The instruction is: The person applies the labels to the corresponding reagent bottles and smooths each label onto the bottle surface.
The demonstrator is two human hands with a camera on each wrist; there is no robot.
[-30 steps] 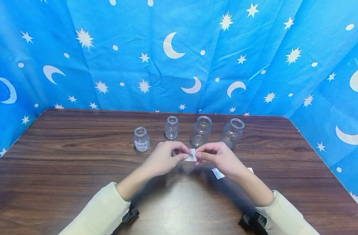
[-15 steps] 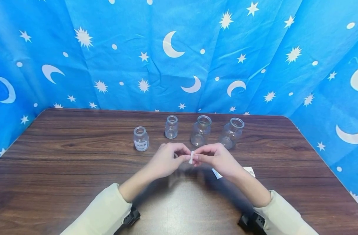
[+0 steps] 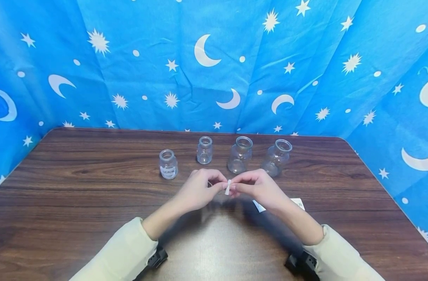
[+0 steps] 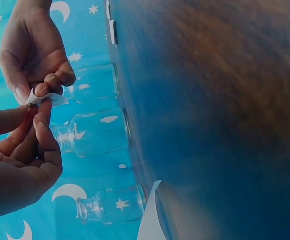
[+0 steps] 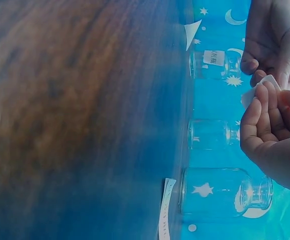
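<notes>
A small white paper label (image 3: 228, 187) is held up between both hands, seen edge-on in the head view and bent in the wrist views. My left hand (image 3: 198, 190) pinches its left side between thumb and fingers. From the other side, my right hand (image 3: 263, 190) pinches it too, fingertips meeting the left ones. Dark print shows on the label (image 4: 58, 100) in the left wrist view. Behind the hands stand a small glass jar (image 3: 205, 150) and two larger glass jars (image 3: 240, 156). A small jar (image 3: 168, 168) on the left bears a printed white label.
Two more white labels lie on the wooden table: one (image 3: 259, 206) beside the right hand, another (image 3: 299, 203) partly behind the right wrist. A pointed white piece of paper (image 4: 152, 220) shows in the left wrist view. A blue star-and-moon curtain (image 3: 147, 70) surrounds the table.
The label was flat with its print towards the head camera one second ago; it has since been folded or turned edge-on. Both hands have drawn closer together, with their grip on it kept.
</notes>
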